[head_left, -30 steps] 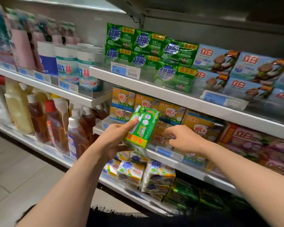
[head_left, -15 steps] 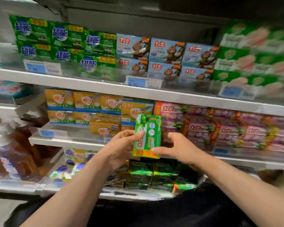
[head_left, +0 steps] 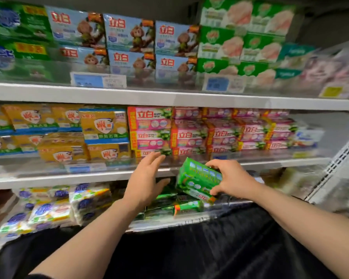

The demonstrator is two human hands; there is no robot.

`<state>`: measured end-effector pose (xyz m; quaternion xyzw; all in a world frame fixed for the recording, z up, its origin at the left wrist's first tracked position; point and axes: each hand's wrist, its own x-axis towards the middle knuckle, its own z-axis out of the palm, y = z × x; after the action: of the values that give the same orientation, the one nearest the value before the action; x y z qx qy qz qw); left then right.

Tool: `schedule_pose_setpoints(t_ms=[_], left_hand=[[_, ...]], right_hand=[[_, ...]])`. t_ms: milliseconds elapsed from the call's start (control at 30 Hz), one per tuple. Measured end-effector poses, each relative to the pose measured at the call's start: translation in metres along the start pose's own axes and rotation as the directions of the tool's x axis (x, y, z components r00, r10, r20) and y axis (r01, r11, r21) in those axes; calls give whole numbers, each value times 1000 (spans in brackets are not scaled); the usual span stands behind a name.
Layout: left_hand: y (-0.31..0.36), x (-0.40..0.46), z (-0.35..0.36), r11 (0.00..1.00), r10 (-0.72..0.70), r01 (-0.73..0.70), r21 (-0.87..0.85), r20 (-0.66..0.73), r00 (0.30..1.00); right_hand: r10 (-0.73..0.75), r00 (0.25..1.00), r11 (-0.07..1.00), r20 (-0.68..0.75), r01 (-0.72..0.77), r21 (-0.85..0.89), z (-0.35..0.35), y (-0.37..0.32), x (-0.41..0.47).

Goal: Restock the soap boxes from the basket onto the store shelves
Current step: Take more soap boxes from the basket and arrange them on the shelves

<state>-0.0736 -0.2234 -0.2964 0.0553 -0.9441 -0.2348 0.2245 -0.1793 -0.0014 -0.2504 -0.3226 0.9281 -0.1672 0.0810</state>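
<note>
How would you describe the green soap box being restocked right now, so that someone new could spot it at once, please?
Start at the white middle shelf edge below the pink soap packs. Just under its front lip, right of centre, the right hand holds a bright green cardboard soap box with an orange end. Unlike the green packs lying flat on the bottom shelf, it is tilted and held in a grip; the open left hand is apart from it.

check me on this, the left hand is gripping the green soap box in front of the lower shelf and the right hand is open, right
Wrong hands. The head view shows the right hand gripping the green soap box in front of the lower shelf, while the left hand is open with fingers spread, holding nothing.
</note>
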Motion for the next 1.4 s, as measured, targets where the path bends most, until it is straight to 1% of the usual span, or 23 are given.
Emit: schedule_pose_setpoints(t_ms=[33, 67, 133, 167, 233, 333, 467, 533, 633, 667, 733, 767, 833, 967, 1100, 1167, 1233, 1267, 1300, 1333, 1400], left_hand=[[-6, -2, 4, 993, 35, -40, 110, 54, 998], [-11, -4, 8, 974, 22, -50, 219, 131, 991], [-17, -8, 18, 902, -60, -59, 428, 261, 964], [-20, -10, 22, 873, -77, -72, 482, 282, 956], [-23, -12, 28, 854, -68, -76, 515, 256, 964], [-38, -12, 36, 847, 2, -96, 524, 177, 984], [-55, -11, 44, 806, 93, -162, 570, 149, 985], [-58, -9, 46, 800, 104, -162, 578, 131, 986], [-58, -8, 47, 800, 99, -153, 581, 125, 987], [-58, -8, 47, 795, 93, -151, 588, 128, 987], [-57, -7, 47, 789, 91, -150, 596, 128, 988], [-56, -7, 46, 786, 90, -152, 599, 132, 987], [-55, -7, 45, 782, 90, -161, 603, 147, 985], [-56, -7, 46, 774, 89, -172, 610, 164, 982], [-52, -6, 43, 788, 36, -136, 600, 176, 984], [-49, -7, 42, 799, 15, -136, 586, 208, 978], [-47, -7, 42, 806, 5, -124, 579, 203, 979], [-47, -7, 42, 802, 11, -125, 584, 195, 981], [-48, -6, 43, 796, 16, -124, 592, 184, 983], [-50, -7, 45, 792, 17, -120, 598, 176, 984], [-52, -7, 45, 795, 30, -121, 594, 162, 986]], right_hand=[[-15, 999, 992, 29, 18, -127, 3, 0, 5], [-16, 998, 975, 57, 29, -222, 9, 1, 12], [6, 995, 944, 100, 28, -329, 19, 4, 27], [16, 993, 934, 116, 27, -356, 24, 5, 33], [22, 988, 929, 153, 36, -368, 30, 9, 44], [10, 984, 924, 180, 60, -379, 30, 12, 52], [19, 978, 935, 209, 57, -350, 37, 15, 50], [21, 976, 939, 215, 54, -339, 47, 14, 50], [52, 966, 961, 251, 20, -276, 51, 10, 52], [66, 959, 974, 275, -3, -225, 51, 9, 55], [101, 939, 995, 329, -93, -42, 47, 13, 58], [124, 928, 985, 350, -156, 66, 45, 14, 59], [159, 918, 950, 364, -243, 198, 42, 19, 60], [221, 921, 903, 320, -317, 289, 48, 24, 52], [318, 900, 783, 299, -427, 453, 56, 19, 43], [360, 881, 734, 306, -471, 490, 58, 18, 40], [409, 855, 683, 318, -518, 516, 58, 19, 40], [440, 837, 639, 325, -546, 542, 58, 19, 39], [478, 808, 574, 343, -583, 574, 58, 20, 40], [513, 769, 484, 381, -626, 611, 58, 19, 39], [554, 677, 248, 484, -689, 681, 60, 17, 35]])
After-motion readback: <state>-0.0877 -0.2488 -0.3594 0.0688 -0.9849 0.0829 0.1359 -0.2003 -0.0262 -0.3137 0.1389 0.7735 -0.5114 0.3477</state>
